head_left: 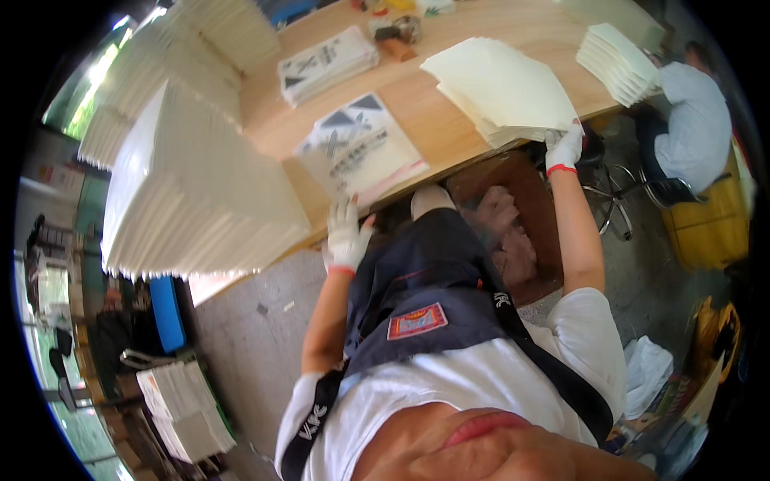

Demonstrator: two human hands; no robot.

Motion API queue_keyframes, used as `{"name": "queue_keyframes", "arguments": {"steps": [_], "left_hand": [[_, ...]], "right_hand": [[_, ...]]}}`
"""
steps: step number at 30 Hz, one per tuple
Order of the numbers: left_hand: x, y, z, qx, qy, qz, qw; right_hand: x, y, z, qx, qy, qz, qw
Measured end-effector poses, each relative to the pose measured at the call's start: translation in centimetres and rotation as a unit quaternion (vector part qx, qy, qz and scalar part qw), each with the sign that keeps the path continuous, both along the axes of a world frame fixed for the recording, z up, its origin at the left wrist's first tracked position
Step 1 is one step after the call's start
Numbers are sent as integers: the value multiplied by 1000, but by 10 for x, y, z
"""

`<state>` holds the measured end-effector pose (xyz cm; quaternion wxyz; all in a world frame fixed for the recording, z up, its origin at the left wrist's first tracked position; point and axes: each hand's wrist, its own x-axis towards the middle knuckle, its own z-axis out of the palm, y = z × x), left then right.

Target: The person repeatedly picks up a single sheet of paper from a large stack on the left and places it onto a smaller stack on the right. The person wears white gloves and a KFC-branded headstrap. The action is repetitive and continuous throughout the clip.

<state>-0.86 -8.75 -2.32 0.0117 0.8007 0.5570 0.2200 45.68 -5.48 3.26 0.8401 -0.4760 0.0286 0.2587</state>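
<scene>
My left hand, in a white glove with a red cuff, has its fingers stretched and apart. Its fingertips are at the near edge of a pale printed sheet or flat bag with dark marks, lying on the wooden table. My right hand, gloved likewise, is at the near right corner of a fanned pile of blank cream sheets. Its fingers are closed on that corner; how many sheets they hold is hidden.
Tall stacks of white sheets stand at the table's left. Behind lies a pile of printed bags; another cream stack is at the far right. Below the table edge sits a brown box with pinkish scraps. A co-worker sits at right.
</scene>
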Motion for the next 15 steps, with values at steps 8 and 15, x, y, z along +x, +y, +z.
{"name": "queue_keyframes", "arguments": {"steps": [8,15], "left_hand": [[17,88,-13,-77,194,-5,978],[24,93,12,-116,129,25,985]], "right_hand": [[-1,-7,-7,37,-123,151,980],[-49,-50,10,87,-83,410,904]]}}
